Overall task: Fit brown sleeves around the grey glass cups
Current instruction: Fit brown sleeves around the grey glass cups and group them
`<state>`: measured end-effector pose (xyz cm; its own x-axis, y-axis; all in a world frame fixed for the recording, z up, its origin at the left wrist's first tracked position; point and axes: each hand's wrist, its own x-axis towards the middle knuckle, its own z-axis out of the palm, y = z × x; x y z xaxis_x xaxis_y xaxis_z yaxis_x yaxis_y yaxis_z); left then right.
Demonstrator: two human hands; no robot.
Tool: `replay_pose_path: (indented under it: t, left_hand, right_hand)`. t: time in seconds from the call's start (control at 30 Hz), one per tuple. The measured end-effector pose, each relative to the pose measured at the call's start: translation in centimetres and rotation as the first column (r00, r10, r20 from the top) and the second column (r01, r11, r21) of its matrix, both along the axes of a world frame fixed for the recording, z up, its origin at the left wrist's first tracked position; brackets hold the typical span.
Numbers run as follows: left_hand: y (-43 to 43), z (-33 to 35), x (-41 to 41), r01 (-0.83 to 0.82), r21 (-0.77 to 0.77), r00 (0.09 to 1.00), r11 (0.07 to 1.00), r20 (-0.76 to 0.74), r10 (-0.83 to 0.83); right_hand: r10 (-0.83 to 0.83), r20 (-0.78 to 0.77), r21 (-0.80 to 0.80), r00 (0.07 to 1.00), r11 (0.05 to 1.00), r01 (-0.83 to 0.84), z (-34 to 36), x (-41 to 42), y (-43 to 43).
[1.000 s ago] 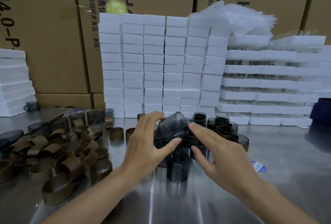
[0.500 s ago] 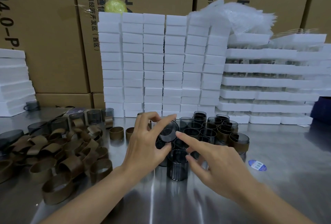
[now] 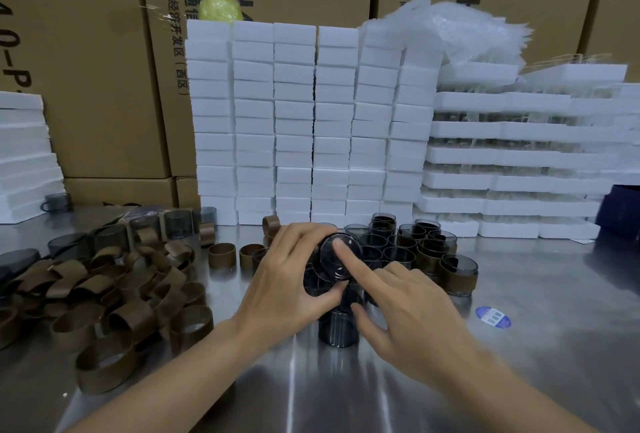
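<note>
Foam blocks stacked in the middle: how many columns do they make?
6, in one row behind the grey cups: leftmost column, second, third, fourth, fifth, rightmost. More may stand hidden behind.

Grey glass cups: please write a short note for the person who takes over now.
Left hand grips a bare cup, tilted, base toward the camera. Right hand: index fingertip on that base, holds nothing.
Loose sleeves lie piled on the left; cup cluster stands in the middle.
Done: a few sleeved cups at the right.
Left: sleeve the held cup and other bare ones.
</note>
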<state>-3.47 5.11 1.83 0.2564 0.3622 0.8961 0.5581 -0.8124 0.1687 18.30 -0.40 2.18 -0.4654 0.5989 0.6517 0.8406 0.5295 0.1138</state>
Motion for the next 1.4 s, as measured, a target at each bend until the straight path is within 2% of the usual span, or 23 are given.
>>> replay_pose_path:
  t: [0.13,0.27,0.37,0.53,0.73,0.97,1.1,1.2,1.33,1.4]
  left_hand:
    - [-0.1,0.1,0.0,0.017,-0.008,0.999,1.0,0.027,-0.017]
    - [0.1,0.0,-0.1,0.042,-0.061,0.994,0.997,0.101,-0.036]
    - [0.2,-0.2,-0.3,0.088,-0.152,0.979,0.984,0.193,-0.058]
    - [0.2,0.0,-0.1,0.106,-0.129,0.988,0.986,0.122,-0.091]
    - [-0.4,0.3,-0.2,0.18,-0.279,0.975,0.943,0.18,-0.133]
    - [-0.7,0.6,0.1,0.232,-0.297,0.956,0.926,0.247,-0.16]
    - [-0.7,0.6,0.2,0.28,-0.327,0.923,0.903,0.35,-0.16]
    - [-0.8,0.7,0.5,0.335,-0.367,0.887,0.868,0.433,-0.159]
    - [-1.5,1.2,2.0,0.488,-0.415,0.789,0.768,0.586,-0.185]
    - [-1.6,2.1,2.4,0.506,-0.462,0.785,0.728,0.596,-0.168]
  right_hand:
    - [0.03,0.052,0.019,0.998,0.999,-0.031,0.4,0.0,0.0]
    - [-0.043,-0.117,0.001,0.992,0.999,0.043,0.4,0.4,0.3]
    - [-0.027,-0.185,-0.059,0.982,0.998,0.016,0.0,0.7,0.4]
    - [0.002,-0.153,-0.105,0.988,0.994,-0.018,-0.2,0.4,0.3]
    - [0.043,-0.122,-0.046,0.992,0.998,-0.049,-0.2,0.0,0.2]
    - [-0.002,-0.055,0.068,0.998,0.998,0.006,0.1,-0.7,-0.1]
    - [-0.064,-0.057,0.084,0.996,0.994,0.068,0.5,-0.9,-0.1]
    - [-0.058,-0.068,0.068,0.996,0.996,0.063,0.4,-1.1,-0.3]
    - [-0.026,-0.122,0.087,0.992,0.996,0.037,0.8,-1.4,-0.5]
    - [-0.029,-0.154,0.114,0.988,0.992,0.047,1.2,-1.4,-0.4]
